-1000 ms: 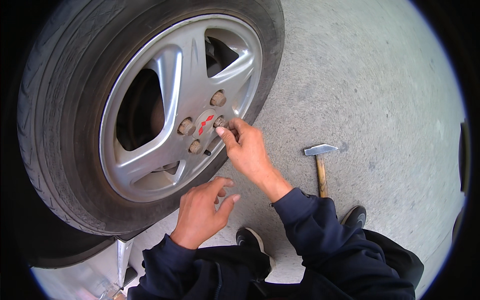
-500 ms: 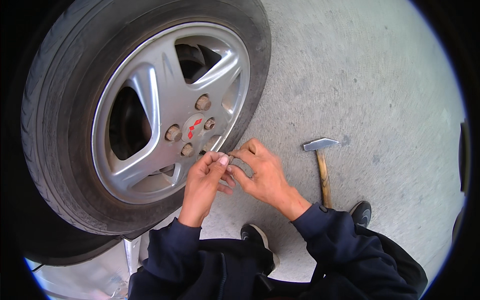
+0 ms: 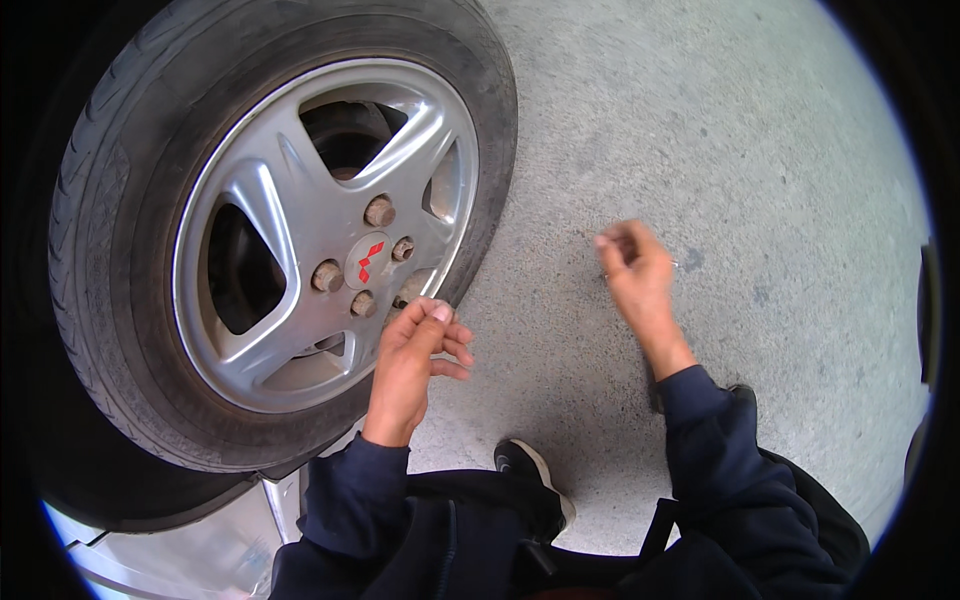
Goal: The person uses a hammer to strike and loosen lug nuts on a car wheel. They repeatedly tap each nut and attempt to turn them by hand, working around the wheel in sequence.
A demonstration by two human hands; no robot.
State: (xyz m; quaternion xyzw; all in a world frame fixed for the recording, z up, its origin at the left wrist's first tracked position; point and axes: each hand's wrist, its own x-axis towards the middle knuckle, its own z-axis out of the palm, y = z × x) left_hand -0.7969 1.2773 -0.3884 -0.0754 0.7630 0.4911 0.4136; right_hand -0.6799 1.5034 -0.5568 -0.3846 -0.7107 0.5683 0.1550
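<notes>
My left hand (image 3: 402, 365) hovers beside the lower right rim of a silver alloy wheel (image 3: 335, 205). Its thumb and index finger are pinched together; whatever lies between them is too small to make out, and the other fingers are loosely bent. My right hand (image 3: 643, 282) is off to the right over the concrete, its fingers curled and smeared by motion. It covers nearly all of the hammer, of which only a bit of metal shows at the hand's right edge. Rusty lug nuts (image 3: 379, 210) surround the wheel's centre cap (image 3: 370, 260), which has a red emblem.
A black tire (image 3: 125, 265) surrounds the wheel, and light car bodywork (image 3: 180, 545) lies at the lower left. Rough grey concrete (image 3: 780, 200) stretches to the right. My shoe (image 3: 535, 475) is below, between my forearms.
My hands have come apart. The right one has swung right, over the hammer, while the left has stayed by the rim in its pinch. The wheel sits slightly further left in the picture.
</notes>
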